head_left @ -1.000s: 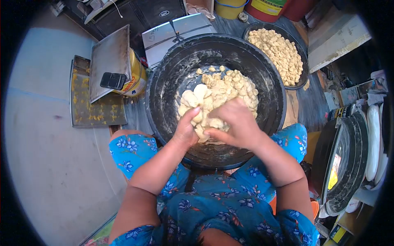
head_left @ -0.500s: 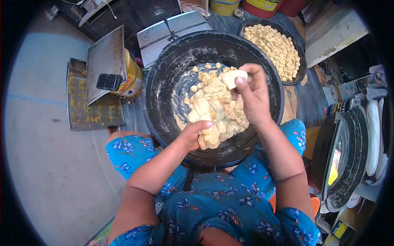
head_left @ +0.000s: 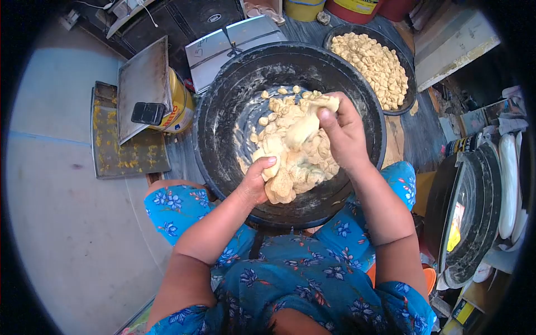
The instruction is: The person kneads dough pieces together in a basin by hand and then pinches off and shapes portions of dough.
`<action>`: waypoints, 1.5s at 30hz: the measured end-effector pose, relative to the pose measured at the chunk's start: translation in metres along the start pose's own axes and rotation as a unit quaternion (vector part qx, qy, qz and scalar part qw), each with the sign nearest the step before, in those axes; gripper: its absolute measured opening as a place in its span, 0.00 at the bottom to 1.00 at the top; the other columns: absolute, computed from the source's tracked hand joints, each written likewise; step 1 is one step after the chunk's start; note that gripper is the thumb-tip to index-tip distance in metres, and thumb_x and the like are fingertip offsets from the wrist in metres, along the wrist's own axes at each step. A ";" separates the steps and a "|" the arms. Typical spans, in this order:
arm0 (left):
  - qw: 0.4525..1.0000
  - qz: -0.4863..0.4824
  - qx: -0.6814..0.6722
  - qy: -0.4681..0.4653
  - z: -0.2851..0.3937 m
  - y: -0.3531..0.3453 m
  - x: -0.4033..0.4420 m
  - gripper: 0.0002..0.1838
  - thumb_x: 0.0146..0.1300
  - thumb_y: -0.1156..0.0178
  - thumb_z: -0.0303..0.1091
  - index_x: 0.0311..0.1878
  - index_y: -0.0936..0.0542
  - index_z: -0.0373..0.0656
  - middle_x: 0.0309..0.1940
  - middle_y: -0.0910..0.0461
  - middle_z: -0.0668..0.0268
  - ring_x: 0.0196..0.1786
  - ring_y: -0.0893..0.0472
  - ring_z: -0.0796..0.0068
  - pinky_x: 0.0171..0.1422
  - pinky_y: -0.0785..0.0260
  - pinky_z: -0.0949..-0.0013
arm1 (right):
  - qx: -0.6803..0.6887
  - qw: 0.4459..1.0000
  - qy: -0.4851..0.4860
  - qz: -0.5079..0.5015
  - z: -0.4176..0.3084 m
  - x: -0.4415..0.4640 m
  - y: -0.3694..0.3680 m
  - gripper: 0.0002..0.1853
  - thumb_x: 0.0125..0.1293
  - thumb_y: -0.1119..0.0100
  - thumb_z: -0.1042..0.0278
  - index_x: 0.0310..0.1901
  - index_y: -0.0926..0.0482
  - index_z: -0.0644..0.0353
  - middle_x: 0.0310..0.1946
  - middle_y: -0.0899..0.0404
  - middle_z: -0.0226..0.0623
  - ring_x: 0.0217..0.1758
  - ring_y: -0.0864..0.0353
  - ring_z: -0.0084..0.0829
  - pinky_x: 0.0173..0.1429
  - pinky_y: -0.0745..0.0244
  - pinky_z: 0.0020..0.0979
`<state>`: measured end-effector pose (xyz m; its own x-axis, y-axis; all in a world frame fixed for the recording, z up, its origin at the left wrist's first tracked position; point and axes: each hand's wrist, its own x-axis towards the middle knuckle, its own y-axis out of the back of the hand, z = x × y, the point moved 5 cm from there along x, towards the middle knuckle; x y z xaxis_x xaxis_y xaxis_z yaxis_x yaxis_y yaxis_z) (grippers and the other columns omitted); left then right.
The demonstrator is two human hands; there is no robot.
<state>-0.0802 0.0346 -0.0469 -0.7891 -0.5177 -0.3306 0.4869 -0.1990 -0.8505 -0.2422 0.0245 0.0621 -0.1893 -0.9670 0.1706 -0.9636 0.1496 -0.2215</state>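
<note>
A large black basin (head_left: 223,162) stands between my knees, its inside wall dusted with flour. Pale yellow dough (head_left: 287,181) and many small flattened dough pieces (head_left: 276,120) lie in it. My left hand (head_left: 255,180) grips the near-left side of the dough mass, thumb on top. Higher and to the right, my right hand (head_left: 345,131) pinches a stretched flap of the dough between thumb and fingers. That flap runs down towards the mass in the basin; where it joins is partly unclear.
A second black tub (head_left: 412,84) at the back right holds a heap of small dough pieces (head_left: 368,67). On the left, a phone (head_left: 148,113) lies on a tray (head_left: 142,84) leaning on a yellow bucket (head_left: 181,106). More basins (head_left: 469,223) stand at right.
The short dough piece in my right hand is now a longer flap stretched from the mass. My left hand has shifted slightly left and up, still gripping dough.
</note>
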 end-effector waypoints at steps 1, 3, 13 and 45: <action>1.000 -0.004 0.002 -0.007 0.000 -0.001 0.001 0.37 0.59 0.45 0.47 0.67 0.42 0.38 0.59 0.31 0.52 0.60 0.27 0.55 0.66 0.35 0.53 | -0.005 0.999 -0.030 -0.007 0.002 0.001 -0.002 0.10 0.68 0.46 0.67 0.46 0.31 0.60 0.36 0.23 0.31 0.40 0.24 0.18 0.44 0.26 0.24; 1.000 -0.008 -0.005 -0.024 0.003 -0.005 0.002 0.40 0.58 0.43 0.52 0.68 0.43 0.40 0.61 0.32 0.53 0.61 0.29 0.55 0.67 0.36 0.51 | -0.007 0.993 -0.108 -0.045 0.010 -0.002 -0.008 0.10 0.67 0.44 0.68 0.46 0.30 0.60 0.35 0.23 0.30 0.39 0.24 0.17 0.42 0.27 0.23; 0.997 -0.008 0.081 -0.007 0.013 -0.012 0.001 0.42 0.51 0.37 0.44 0.67 0.42 0.40 0.59 0.30 0.54 0.60 0.27 0.56 0.66 0.35 0.52 | -0.050 0.977 -0.178 -0.101 0.040 -0.007 -0.015 0.12 0.65 0.41 0.68 0.46 0.30 0.62 0.32 0.23 0.30 0.34 0.24 0.19 0.37 0.26 0.23; 0.997 0.067 -0.025 -0.040 0.017 -0.013 0.001 0.33 0.69 0.65 0.59 0.67 0.40 0.43 0.60 0.31 0.56 0.62 0.29 0.59 0.67 0.37 0.53 | -0.445 0.883 0.094 -0.112 0.006 -0.002 -0.023 0.12 0.57 0.38 0.60 0.38 0.20 0.57 0.38 0.22 0.38 0.45 0.26 0.41 0.53 0.34 0.36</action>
<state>-0.0811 0.0228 -0.0295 -0.6855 -0.6014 -0.4104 0.5647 -0.0833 -0.8211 -0.2183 0.0222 0.0615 0.0771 -0.9540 0.2897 -0.7315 0.1433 0.6666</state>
